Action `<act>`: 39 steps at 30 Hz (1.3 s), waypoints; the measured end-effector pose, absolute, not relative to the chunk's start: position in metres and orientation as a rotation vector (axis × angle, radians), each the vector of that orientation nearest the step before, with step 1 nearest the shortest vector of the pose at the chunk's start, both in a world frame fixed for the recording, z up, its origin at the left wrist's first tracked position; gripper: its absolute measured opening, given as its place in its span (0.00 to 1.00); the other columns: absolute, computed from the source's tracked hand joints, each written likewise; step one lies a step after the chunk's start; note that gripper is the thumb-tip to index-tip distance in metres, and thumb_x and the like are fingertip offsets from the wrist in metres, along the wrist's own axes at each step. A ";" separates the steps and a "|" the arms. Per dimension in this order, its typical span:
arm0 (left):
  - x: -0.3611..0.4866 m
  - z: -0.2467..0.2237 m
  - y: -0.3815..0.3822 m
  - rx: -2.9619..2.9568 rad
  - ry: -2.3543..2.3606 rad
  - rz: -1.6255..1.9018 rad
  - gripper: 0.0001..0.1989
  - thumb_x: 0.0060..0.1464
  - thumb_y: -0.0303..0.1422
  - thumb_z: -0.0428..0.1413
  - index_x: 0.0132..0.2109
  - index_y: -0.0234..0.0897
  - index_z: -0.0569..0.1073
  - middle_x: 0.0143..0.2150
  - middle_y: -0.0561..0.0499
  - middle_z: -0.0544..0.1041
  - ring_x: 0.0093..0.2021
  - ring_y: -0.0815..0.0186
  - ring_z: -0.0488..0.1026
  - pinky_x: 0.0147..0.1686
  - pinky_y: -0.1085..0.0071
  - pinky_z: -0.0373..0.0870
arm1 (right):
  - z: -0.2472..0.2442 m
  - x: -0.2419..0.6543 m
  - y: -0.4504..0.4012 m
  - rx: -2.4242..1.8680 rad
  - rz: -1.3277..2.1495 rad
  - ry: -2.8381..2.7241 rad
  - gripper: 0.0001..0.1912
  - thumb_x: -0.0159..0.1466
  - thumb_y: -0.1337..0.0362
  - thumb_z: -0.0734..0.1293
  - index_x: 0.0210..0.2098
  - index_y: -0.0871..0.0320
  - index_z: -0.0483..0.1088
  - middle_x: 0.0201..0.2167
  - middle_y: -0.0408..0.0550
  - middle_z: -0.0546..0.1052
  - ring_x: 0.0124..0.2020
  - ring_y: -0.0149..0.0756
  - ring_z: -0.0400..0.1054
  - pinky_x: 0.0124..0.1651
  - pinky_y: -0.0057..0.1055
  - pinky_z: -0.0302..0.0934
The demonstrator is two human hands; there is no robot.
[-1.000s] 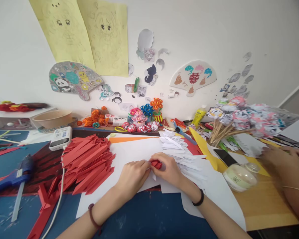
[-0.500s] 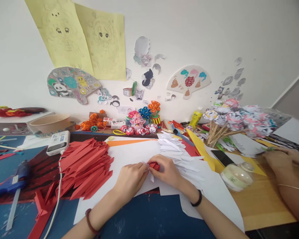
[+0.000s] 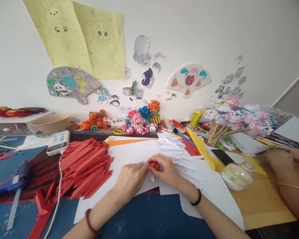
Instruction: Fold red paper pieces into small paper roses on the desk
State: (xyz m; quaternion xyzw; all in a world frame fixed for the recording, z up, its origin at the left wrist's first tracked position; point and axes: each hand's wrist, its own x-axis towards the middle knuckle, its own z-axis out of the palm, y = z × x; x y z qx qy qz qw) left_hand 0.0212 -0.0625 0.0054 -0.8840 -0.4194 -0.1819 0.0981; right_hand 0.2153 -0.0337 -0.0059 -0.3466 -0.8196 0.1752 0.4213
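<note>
Two yellow sheets of pencilled figures (image 3: 103, 46) hang on the wall, above a fan-shaped board with a panda (image 3: 71, 83); a second fan-shaped board (image 3: 188, 79) is to the right, with small stickers (image 3: 147, 78) between. On the counter (image 3: 154, 220), a blue glue gun (image 3: 20, 177) lies at the left, with a beige bowl (image 3: 49, 122) behind. A phone (image 3: 223, 156) lies near a clear round bottle (image 3: 237, 176).

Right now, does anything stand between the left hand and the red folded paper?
Nothing visible blocks the left hand; only white paper shows at its fingertips, beside the red folded paper in the right hand.
</note>
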 end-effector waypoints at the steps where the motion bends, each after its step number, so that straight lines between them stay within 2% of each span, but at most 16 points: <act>1: 0.021 0.006 -0.062 -2.620 -1.245 -0.535 0.11 0.66 0.31 0.45 0.37 0.38 0.69 0.29 0.53 0.73 0.27 0.66 0.72 0.26 0.71 0.58 | -0.005 0.215 -0.034 -0.869 0.434 -2.054 0.06 0.63 0.66 0.67 0.40 0.55 0.72 0.36 0.47 0.76 0.39 0.37 0.71 0.42 0.33 0.66; 19: 0.022 0.005 -0.061 -2.631 -1.328 -0.540 0.12 0.67 0.33 0.45 0.38 0.39 0.72 0.30 0.53 0.75 0.28 0.66 0.72 0.26 0.70 0.58 | -0.005 0.218 -0.035 -0.859 0.467 -2.054 0.05 0.63 0.67 0.67 0.40 0.56 0.72 0.37 0.47 0.75 0.39 0.36 0.70 0.43 0.33 0.65; 21: 0.021 0.005 -0.060 -2.636 -1.359 -0.543 0.12 0.66 0.33 0.46 0.38 0.39 0.72 0.31 0.53 0.75 0.29 0.65 0.72 0.27 0.70 0.59 | -0.005 0.219 -0.035 -0.858 0.511 -2.053 0.08 0.63 0.64 0.70 0.43 0.56 0.72 0.39 0.47 0.75 0.42 0.38 0.70 0.46 0.34 0.65; 26: 0.015 0.005 -0.054 -2.646 -1.447 -0.674 0.10 0.65 0.32 0.48 0.43 0.42 0.75 0.37 0.52 0.76 0.38 0.63 0.72 0.34 0.68 0.64 | -0.002 0.228 -0.031 -0.857 0.576 -2.045 0.25 0.58 0.56 0.75 0.52 0.52 0.70 0.49 0.49 0.73 0.53 0.42 0.67 0.57 0.39 0.61; 29: 0.012 0.004 -0.049 -2.642 -1.441 -0.693 0.11 0.64 0.28 0.49 0.44 0.43 0.76 0.40 0.51 0.76 0.40 0.62 0.69 0.38 0.66 0.65 | 0.001 0.235 -0.028 -0.873 0.584 -2.067 0.27 0.57 0.54 0.76 0.53 0.50 0.70 0.52 0.49 0.72 0.56 0.43 0.65 0.60 0.41 0.59; 39: 0.011 0.003 -0.047 -2.616 -1.386 -0.803 0.12 0.63 0.25 0.49 0.44 0.42 0.76 0.43 0.49 0.76 0.42 0.60 0.66 0.40 0.64 0.64 | -0.001 0.235 -0.029 -0.842 0.536 -2.139 0.24 0.56 0.52 0.76 0.50 0.52 0.74 0.45 0.49 0.76 0.49 0.43 0.68 0.54 0.41 0.62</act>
